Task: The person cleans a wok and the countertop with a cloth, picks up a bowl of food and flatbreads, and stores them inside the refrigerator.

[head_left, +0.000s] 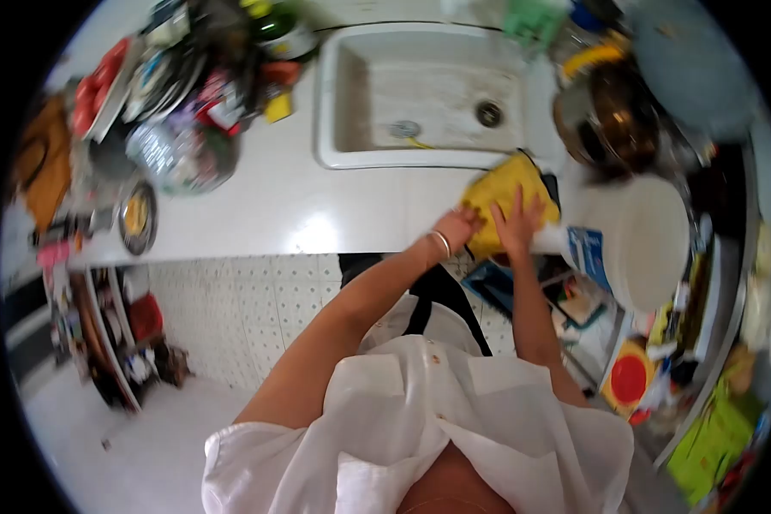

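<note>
A yellow cloth (pixel 494 187) with a dark edge lies on the white counter, just in front of the sink's right end. My right hand (pixel 518 227) rests on it with fingers spread. At the cloth's left edge, my left hand (pixel 459 229), with a bangle on the wrist, has its fingers curled in and seems to grip the fabric. Part of the cloth is covered by both hands.
Behind the cloth is a white sink (pixel 334 158) with a drain. To the right stand a large white bucket (pixel 651 244) and a brown pot (pixel 608 120). Bags and dishes crowd the counter's left, near a small metal plate (pixel 137 218).
</note>
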`<action>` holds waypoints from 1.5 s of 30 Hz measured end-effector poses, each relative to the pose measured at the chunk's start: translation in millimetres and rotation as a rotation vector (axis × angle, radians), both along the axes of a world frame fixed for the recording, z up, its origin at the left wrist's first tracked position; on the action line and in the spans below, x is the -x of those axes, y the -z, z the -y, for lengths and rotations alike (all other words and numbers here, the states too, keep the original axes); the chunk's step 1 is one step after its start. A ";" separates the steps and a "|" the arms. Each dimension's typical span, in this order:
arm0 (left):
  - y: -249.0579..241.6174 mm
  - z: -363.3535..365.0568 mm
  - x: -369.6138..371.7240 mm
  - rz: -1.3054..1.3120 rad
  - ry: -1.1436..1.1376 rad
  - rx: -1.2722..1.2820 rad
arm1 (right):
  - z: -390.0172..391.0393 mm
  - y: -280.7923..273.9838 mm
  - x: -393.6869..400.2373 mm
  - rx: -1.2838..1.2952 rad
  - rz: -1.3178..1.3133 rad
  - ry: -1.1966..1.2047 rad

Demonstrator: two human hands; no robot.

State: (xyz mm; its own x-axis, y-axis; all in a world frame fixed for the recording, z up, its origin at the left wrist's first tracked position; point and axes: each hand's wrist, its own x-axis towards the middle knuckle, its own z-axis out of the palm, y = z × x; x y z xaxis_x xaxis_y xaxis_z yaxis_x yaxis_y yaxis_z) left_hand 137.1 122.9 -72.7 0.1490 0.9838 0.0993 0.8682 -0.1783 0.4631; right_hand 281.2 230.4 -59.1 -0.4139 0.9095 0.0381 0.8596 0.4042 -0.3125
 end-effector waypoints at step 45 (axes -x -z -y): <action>-39.0 811.6 549.5 0.179 -1.869 -0.128 | 786.3 37.0 791.6 0.326 -0.353 -1.960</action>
